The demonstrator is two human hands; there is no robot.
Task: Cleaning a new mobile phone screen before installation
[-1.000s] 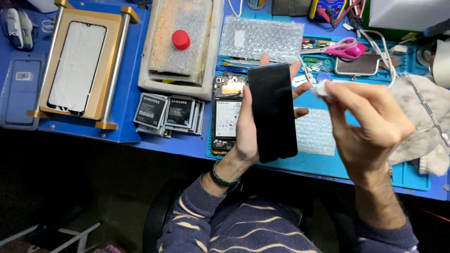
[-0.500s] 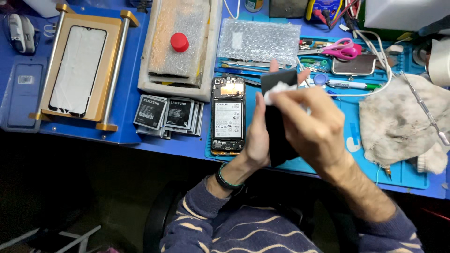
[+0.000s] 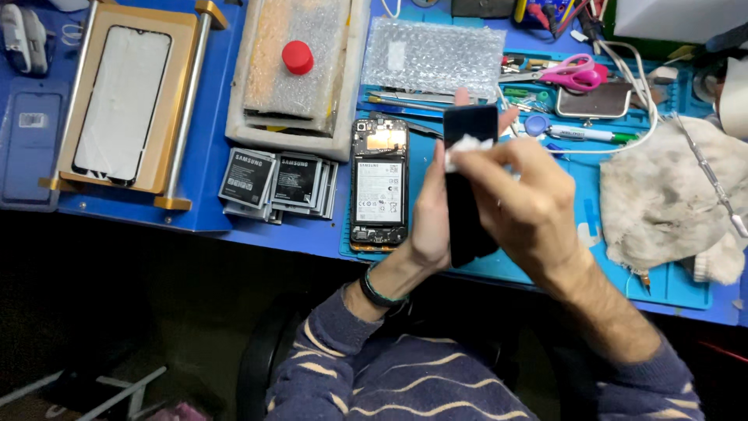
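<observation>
The left hand (image 3: 432, 214) is holding a black screen (image 3: 467, 183) upright above the counter (image 3: 312, 230), its grip clamped on the edges. The right hand (image 3: 522, 206) is pinching a white wipe (image 3: 465, 148) against the screen's top, beside an opened phone (image 3: 379, 181).

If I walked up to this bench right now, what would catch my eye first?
Probably the two hands in the middle: the left hand holds a black phone screen panel upright over the blue mat, while the right hand presses a small white wipe on its upper part. Just left lies an opened phone with its battery showing, and farther up a bright red cap sits on bubble wrap.
</observation>
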